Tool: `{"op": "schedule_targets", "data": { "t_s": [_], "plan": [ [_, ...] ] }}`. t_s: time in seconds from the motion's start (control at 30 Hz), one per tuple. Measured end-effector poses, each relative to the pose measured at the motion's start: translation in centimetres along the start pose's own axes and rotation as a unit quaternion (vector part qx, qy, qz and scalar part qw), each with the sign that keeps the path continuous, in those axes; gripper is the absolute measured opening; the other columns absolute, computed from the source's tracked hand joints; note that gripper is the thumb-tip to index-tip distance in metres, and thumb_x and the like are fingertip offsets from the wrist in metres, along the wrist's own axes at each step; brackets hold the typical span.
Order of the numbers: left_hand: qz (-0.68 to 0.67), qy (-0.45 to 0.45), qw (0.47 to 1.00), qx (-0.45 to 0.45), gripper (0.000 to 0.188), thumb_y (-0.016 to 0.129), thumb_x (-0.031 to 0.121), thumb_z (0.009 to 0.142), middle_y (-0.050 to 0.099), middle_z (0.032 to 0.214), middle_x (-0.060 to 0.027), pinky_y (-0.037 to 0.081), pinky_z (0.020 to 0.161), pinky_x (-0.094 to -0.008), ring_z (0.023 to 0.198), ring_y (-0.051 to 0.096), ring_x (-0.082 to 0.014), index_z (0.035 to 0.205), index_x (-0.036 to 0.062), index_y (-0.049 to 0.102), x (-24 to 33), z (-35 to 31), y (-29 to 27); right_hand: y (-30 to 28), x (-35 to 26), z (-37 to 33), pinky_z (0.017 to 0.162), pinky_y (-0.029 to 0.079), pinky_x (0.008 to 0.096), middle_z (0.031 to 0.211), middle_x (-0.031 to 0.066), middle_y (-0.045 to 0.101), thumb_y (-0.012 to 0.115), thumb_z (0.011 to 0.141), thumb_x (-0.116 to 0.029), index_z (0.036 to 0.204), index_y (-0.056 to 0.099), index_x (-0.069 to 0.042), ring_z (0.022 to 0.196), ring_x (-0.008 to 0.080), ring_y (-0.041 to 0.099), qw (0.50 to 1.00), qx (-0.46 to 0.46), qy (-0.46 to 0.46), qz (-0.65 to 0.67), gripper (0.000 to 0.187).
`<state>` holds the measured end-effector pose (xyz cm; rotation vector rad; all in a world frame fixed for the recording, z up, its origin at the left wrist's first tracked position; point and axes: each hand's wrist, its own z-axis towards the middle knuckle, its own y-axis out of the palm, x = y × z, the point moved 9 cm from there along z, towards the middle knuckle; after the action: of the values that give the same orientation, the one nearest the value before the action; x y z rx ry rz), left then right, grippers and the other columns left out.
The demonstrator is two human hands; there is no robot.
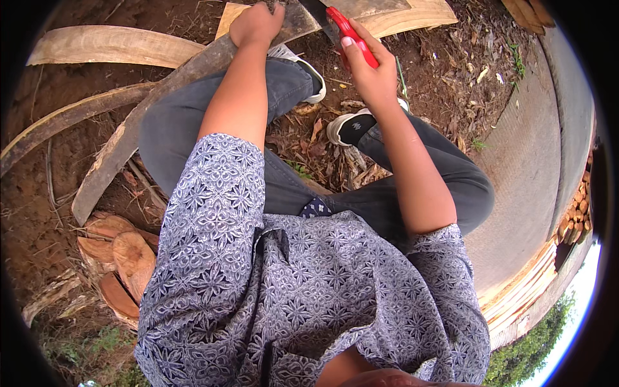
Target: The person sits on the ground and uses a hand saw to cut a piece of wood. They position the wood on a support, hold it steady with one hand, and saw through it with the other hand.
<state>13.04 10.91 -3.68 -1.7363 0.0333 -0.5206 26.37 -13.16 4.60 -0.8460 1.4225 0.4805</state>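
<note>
My right hand (pixel 373 74) is closed round the red handle of a handsaw (pixel 354 37). Its dark blade (pixel 316 9) slants up and left to the top edge of the picture, where its far end is cut off. The blade lies against or just over a grey weathered wooden board (pixel 300 20); contact is hard to make out. My left hand (pixel 256 24) presses on this board left of the blade, its fingers bent over it and partly hidden. The board rests across other planks near my left shoe.
Long curved wood slabs (pixel 116 46) lie on the brown soil to the left, with cut wood chunks (pixel 134 261) lower down. My white-soled shoes (pixel 316 80) stand below the board. Grey sheeting (pixel 516 155) covers stacked timber at the right.
</note>
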Motion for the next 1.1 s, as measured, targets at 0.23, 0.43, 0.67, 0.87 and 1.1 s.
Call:
{"op": "schedule_targets", "data": {
  "t_s": [0.23, 0.43, 0.67, 0.87, 1.1],
  "plan": [
    [0.012, 0.061, 0.993, 0.101, 0.044, 0.062, 0.052, 0.092, 0.074, 0.079, -0.0164, 0.056, 0.073, -0.0509, 0.078, 0.073, -0.0361, 0.088, 0.0098, 0.072, 2.7, -1.7, -3.6, -2.7, -5.2, -1.0, 0.074, 0.051, 0.0238, 0.097, 0.0046, 0.073, 0.071, 0.097, -0.027, 0.137, 0.066, -0.006, 0.081, 0.0068, 0.063, 0.999, 0.001, 0.007, -0.040, 0.045],
    [-0.008, 0.080, 0.986, 0.144, 0.043, 0.062, 0.051, 0.092, 0.072, 0.074, -0.0160, 0.056, 0.069, -0.0500, 0.072, 0.072, -0.0352, 0.086, 0.0097, 0.071, 2.0, -1.8, -2.3, -6.7, -8.0, -7.7, 0.081, 0.053, 0.0251, 0.110, 0.0078, 0.073, 0.067, 0.101, -0.024, 0.141, 0.062, -0.002, 0.092, 0.0093, 0.065, 0.996, -0.013, 0.055, -0.062, 0.046],
    [-0.005, 0.075, 0.986, 0.148, 0.042, 0.062, 0.050, 0.092, 0.071, 0.072, -0.0163, 0.055, 0.068, -0.0507, 0.070, 0.071, -0.0357, 0.083, 0.0099, 0.071, 2.0, -1.9, -2.6, -8.7, -12.1, -8.9, 0.087, 0.053, 0.0250, 0.115, 0.0100, 0.073, 0.067, 0.102, -0.022, 0.139, 0.062, 0.002, 0.099, 0.0111, 0.067, 0.994, -0.020, 0.038, -0.101, 0.044],
    [-0.007, 0.095, 0.976, 0.198, 0.043, 0.064, 0.050, 0.092, 0.070, 0.069, -0.0167, 0.054, 0.066, -0.0518, 0.068, 0.070, -0.0371, 0.077, 0.0101, 0.070, 2.7, -2.1, -3.2, -1.9, -6.4, 1.6, 0.077, 0.054, 0.0227, 0.101, 0.0066, 0.075, 0.075, 0.096, -0.027, 0.124, 0.074, -0.002, 0.087, 0.0074, 0.066, 0.990, 0.028, -0.038, -0.132, 0.037],
    [0.010, 0.085, 0.980, 0.182, 0.045, 0.065, 0.052, 0.092, 0.070, 0.070, -0.0186, 0.054, 0.065, -0.0523, 0.066, 0.069, -0.0383, 0.076, 0.0100, 0.070, 2.2, -1.7, -3.9, 0.4, -1.5, 0.2, 0.076, 0.052, 0.0239, 0.102, 0.0058, 0.074, 0.073, 0.097, -0.023, 0.135, 0.067, -0.003, 0.083, 0.0065, 0.064, 0.999, 0.017, -0.027, 0.006, 0.043]
  ]
}}
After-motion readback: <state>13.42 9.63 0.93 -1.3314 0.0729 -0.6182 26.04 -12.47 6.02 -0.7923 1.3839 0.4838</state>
